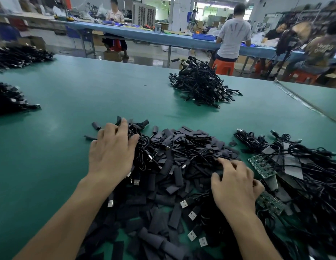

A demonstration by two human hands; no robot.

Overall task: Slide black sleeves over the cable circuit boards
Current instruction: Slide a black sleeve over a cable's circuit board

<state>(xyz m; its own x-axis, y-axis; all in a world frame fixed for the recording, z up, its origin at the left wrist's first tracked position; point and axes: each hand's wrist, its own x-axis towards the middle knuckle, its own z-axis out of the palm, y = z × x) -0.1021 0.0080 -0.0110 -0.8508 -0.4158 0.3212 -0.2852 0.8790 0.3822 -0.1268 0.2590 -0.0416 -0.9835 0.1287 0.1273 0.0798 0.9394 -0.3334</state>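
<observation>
Many flat, matte-black sleeves (177, 176) lie heaped between the hands: left hand (111, 156) spread flat on them, right hand (236, 186) with fingers curled, grasp indeterminable.

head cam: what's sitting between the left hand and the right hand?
Not bare: a heap of black sleeves fills the gap between the left hand and the right hand, with coiled black cables tangled on top. It shows in the head view.

Left hand (111, 156) flat, palm down; right hand (235, 186) loosely curled
</observation>
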